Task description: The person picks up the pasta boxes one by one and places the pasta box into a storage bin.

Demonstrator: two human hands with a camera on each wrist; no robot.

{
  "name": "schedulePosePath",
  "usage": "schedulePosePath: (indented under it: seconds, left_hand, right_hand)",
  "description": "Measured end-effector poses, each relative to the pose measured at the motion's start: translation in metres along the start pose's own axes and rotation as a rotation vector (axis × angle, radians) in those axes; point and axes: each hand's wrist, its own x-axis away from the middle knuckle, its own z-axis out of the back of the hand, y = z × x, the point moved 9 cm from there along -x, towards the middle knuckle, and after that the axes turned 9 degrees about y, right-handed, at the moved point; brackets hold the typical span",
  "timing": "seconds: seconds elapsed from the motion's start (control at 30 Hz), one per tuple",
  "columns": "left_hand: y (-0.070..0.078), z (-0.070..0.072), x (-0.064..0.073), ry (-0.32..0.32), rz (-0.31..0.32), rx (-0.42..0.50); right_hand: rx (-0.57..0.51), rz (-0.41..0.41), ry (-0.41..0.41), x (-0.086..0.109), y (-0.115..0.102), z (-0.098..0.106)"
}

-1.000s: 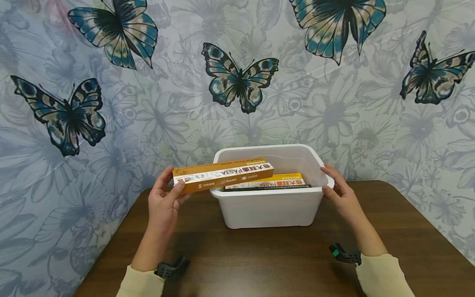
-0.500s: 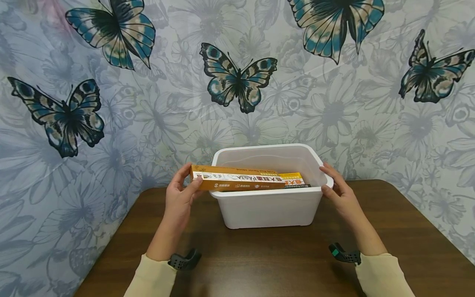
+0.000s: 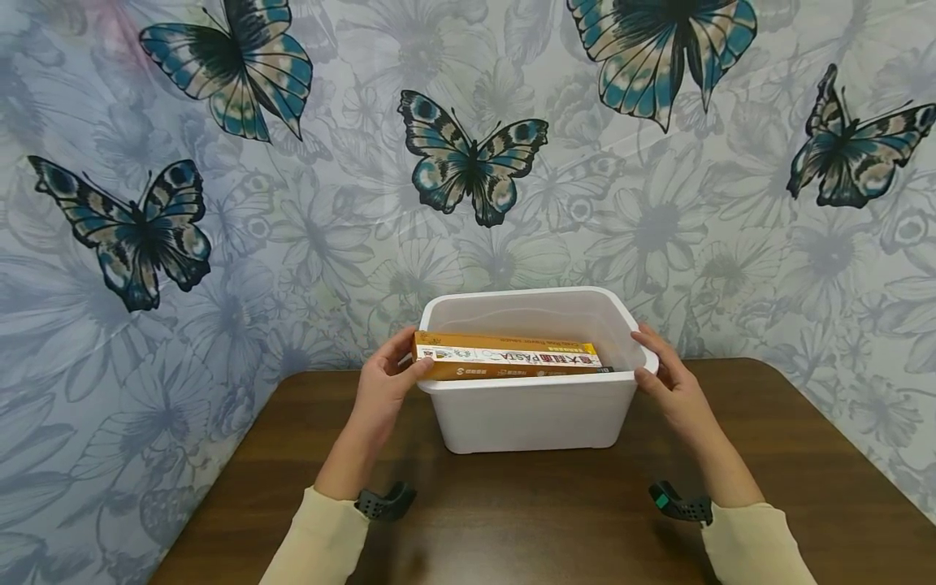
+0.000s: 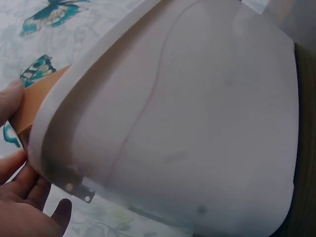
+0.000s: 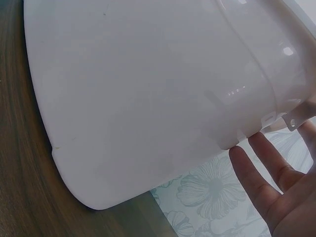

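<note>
A long orange and white pasta box (image 3: 504, 357) lies slanted in the top of a white plastic bin (image 3: 534, 416), along its front wall. My left hand (image 3: 380, 386) pinches the box's left end, thumb in front, right at the bin's left rim. The left wrist view shows the orange end (image 4: 42, 96) between thumb and fingers above the rim. On the other side, my right hand (image 3: 676, 380) grips the bin's right rim; two fingertips (image 5: 242, 153) touch the wall below it in the right wrist view. The orange box mostly hides a yellow box (image 3: 589, 348) and a black one (image 3: 605, 370).
The bin stands on a dark brown wooden table (image 3: 504, 512). Close behind the table hangs a pale floral backdrop (image 3: 314, 211) with printed butterflies. Both wrists carry black straps (image 3: 387, 502).
My left hand has moved right and slightly down with the orange pasta box, bringing it from over the left rim into the bin. It now covers most of the yellow box. My right hand stays put.
</note>
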Motion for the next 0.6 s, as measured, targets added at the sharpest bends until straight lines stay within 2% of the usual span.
schedulePosePath:
  seconds: [0.27, 0.33, 0.47, 0.6]
  left_hand:
    - [-0.007, -0.021, 0.000, -0.060, -0.014, -0.103]
    - [-0.007, -0.025, 0.000, -0.067, -0.034, -0.162]
    - [-0.006, -0.029, 0.001, -0.071, -0.077, -0.274]
    - [-0.005, -0.029, 0.002, -0.073, -0.091, -0.318]
  right_hand:
    - [-0.023, -0.004, -0.003, -0.001, 0.000, -0.001]
    - [-0.025, -0.005, -0.005, 0.000, 0.000, -0.001]
    - [-0.030, -0.008, -0.009, 0.001, 0.000, -0.001]
    - [-0.012, -0.017, -0.004, 0.001, 0.002, -0.001]
